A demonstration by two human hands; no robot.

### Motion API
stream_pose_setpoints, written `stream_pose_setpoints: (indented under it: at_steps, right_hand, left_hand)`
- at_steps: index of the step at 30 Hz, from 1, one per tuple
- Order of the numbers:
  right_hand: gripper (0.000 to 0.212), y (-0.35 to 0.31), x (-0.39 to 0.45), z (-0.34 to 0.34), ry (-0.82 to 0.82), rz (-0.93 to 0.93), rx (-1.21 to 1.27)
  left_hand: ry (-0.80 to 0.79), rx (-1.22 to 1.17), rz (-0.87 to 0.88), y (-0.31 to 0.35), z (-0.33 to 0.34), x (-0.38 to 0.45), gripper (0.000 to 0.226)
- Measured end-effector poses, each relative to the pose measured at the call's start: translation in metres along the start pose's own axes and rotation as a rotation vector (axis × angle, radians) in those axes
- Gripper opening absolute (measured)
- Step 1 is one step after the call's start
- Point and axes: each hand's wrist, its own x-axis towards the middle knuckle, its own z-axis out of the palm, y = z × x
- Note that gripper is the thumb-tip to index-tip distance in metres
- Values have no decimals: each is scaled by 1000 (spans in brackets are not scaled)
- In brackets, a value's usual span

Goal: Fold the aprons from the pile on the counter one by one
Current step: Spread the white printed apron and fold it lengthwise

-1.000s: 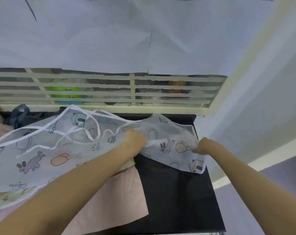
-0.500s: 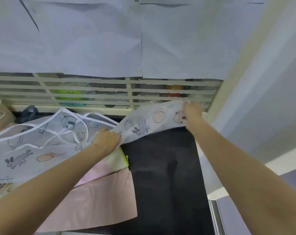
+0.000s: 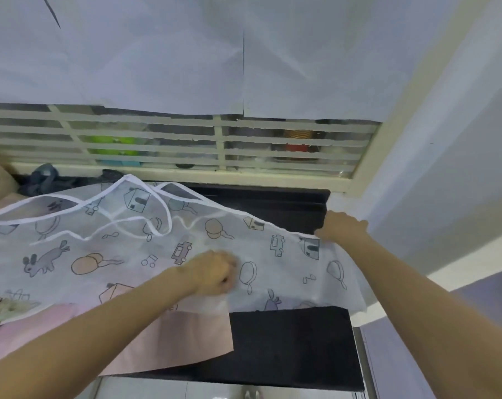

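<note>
A dark counter (image 3: pixel 290 338) runs from the near edge to a barred window (image 3: pixel 186 145) at the far side; white paper sheets (image 3: pixel 157 53) cover the upper panes. Behind the bars, green (image 3: pixel 114 145) and red (image 3: pixel 297 146) items show, too blurred to identify. A dark blue cloth (image 3: pixel 42 180) lies bunched at the far left of the counter. A pink apron (image 3: pixel 186 338) lies flat at near left, partly under the printed one.

The printed apron (image 3: pixel 114 249), sheer white with cartoon rabbits, houses and cars and white binding straps, spreads across the counter from the left edge to the right end, its right edge hanging past the counter side. It overlies the pile at left.

Left hand (image 3: pixel 215 272): fingers curled into a fist at the apron's middle, bunching the fabric in its grip. Right hand (image 3: pixel 342 228): at the far right corner of the counter, fingers closed down on the apron's far right edge, holding it there.
</note>
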Motion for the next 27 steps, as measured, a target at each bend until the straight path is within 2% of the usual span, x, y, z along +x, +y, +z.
stream_pose_setpoints:
  at_steps: [2, 4, 6, 8, 10, 12, 15, 18, 20, 24, 27]
  right_hand:
    - [33, -11, 5, 18, 55, -87, -113]
    - [44, -23, 12, 35, 59, -178, -131]
    - [61, -27, 19, 49, -28, -218, -109]
    - [87, -24, 25, 61, -114, -210, -122]
    - [101, -14, 32, 71, -143, -197, -144]
    - [93, -5, 33, 79, -65, -220, -182]
    - [50, 7, 40, 90, 96, -328, -46]
    - [10, 11, 44, 82, 123, -448, 227]
    - [7, 12, 49, 67, 190, -513, 249]
    - [11, 6, 60, 37, 452, -558, 314]
    - [15, -1, 63, 13, 561, -500, 368]
  left_hand:
    - [60, 29, -113, -18, -7, 12, 37]
    - [53, 33, -218, -36, -14, 28, 44]
    - [42, 73, -277, -46, -20, 42, 50]
    - [73, 49, -304, -48, -25, 56, 54]
    - [117, 35, -269, -42, -32, 76, 56]
    - [150, 8, -227, -35, -37, 98, 54]
    - [147, -99, -208, -26, -39, 136, 53]
    - [108, -265, -220, -20, -38, 156, 41]
    - [80, -410, -190, -15, -43, 164, 35]
    - [-72, -920, -35, -9, -72, 165, 24]
    - [-11, -1228, -24, -17, -103, 152, 26]
